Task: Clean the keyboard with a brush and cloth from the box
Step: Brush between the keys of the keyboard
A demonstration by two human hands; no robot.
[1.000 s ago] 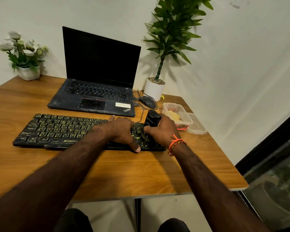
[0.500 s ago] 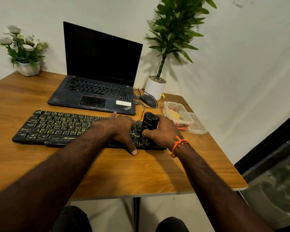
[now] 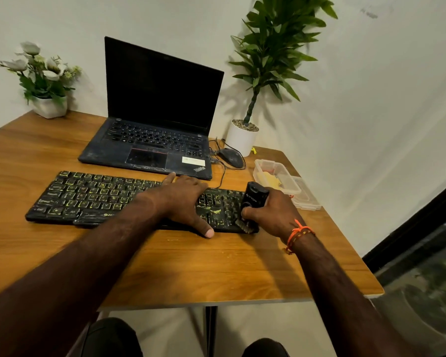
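Observation:
A black keyboard with yellow-smeared keys lies across the wooden table. My left hand rests flat on its right half, fingers spread, thumb over the front edge. My right hand grips a black brush by its chunky handle, bristles down on the keyboard's right end. A clear plastic box stands just right of the keyboard, with a yellow cloth inside.
An open black laptop sits behind the keyboard, a wired mouse to its right. The box's lid lies near the table's right edge. A white potted plant and a flower pot stand at the back.
My right hand has drawn the brush toward the keyboard's front right corner. My left hand has stayed on the keys. The camera view has shifted slightly.

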